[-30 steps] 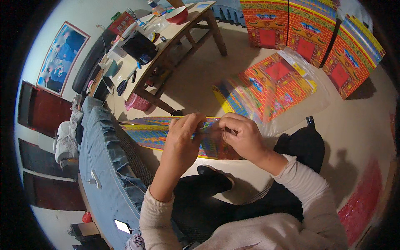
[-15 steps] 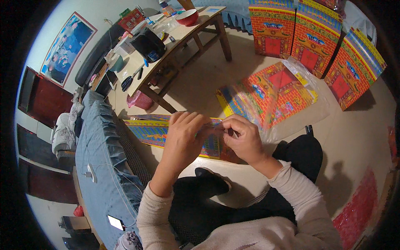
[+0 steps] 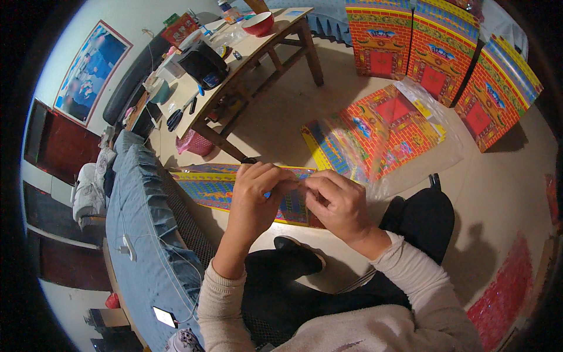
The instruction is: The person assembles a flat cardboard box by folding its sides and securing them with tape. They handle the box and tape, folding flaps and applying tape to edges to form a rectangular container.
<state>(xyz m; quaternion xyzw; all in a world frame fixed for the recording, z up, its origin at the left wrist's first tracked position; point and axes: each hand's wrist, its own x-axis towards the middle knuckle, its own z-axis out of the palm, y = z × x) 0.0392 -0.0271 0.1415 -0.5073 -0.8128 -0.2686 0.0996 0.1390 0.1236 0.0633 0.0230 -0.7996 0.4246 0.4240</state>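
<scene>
My left hand [image 3: 257,190] and my right hand [image 3: 340,205] meet in the middle with thumbs and fingers pinched together. What lies between the fingertips is too small and hidden to make out. Beneath and behind them is a brightly printed cardboard piece [image 3: 214,192], blue and yellow with a patterned surface. Its middle is partly covered by my hands, and its left part shows beyond my left wrist. Whether the fingers touch the cardboard is unclear.
Flat brick-patterned cardboard sheets [image 3: 399,126] in clear plastic lie on the floor ahead. Three upright printed boxes [image 3: 440,58] stand at the far right. A wooden table [image 3: 261,44] holds a red bowl [image 3: 258,24] and scissors [image 3: 174,120]. A blue-covered sofa [image 3: 138,234] runs along the left.
My right hand has turned slightly, its fingers more closely bunched against the left hand's fingertips. The cardboard's upper flap appears a little shifted. The view has moved slightly.
</scene>
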